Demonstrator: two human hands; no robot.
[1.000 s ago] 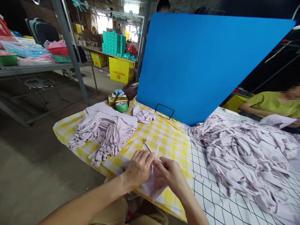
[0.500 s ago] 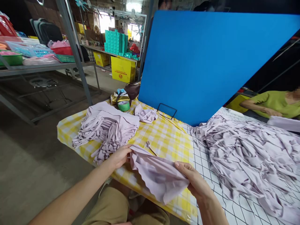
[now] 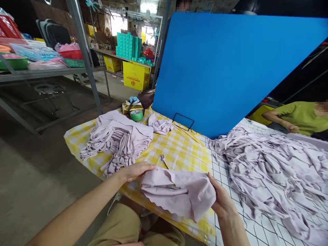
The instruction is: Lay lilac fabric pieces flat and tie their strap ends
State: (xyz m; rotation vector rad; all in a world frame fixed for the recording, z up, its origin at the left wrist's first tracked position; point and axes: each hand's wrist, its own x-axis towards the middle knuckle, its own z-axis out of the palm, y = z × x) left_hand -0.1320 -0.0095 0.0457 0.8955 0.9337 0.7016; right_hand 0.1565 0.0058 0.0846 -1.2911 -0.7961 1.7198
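Note:
A pale lilac fabric piece (image 3: 179, 196) hangs between my two hands above the yellow checked cloth (image 3: 184, 155), its lower edge wavy and a fold gaping along its middle. My left hand (image 3: 138, 171) grips its upper left corner. At its right end my right hand (image 3: 220, 196) holds it, the fingers partly hidden behind the fabric. Just behind the piece lies a small slim tool (image 3: 164, 161). A stack of folded lilac pieces (image 3: 119, 133) sits beyond my left hand, and one crumpled piece (image 3: 160, 124) lies farther back.
A large lilac fabric heap (image 3: 269, 164) covers the white grid cloth on the right. Behind stands a tall blue panel (image 3: 217, 68) with a black wire stand (image 3: 183, 120) at its foot. Green tape (image 3: 136, 115) lies at the back left. A person in green (image 3: 302, 116) sits far right.
The held piece has turned and opened out, showing a gap in its fold. Both my hands have shifted slightly right. The person at right no longer holds fabric raised.

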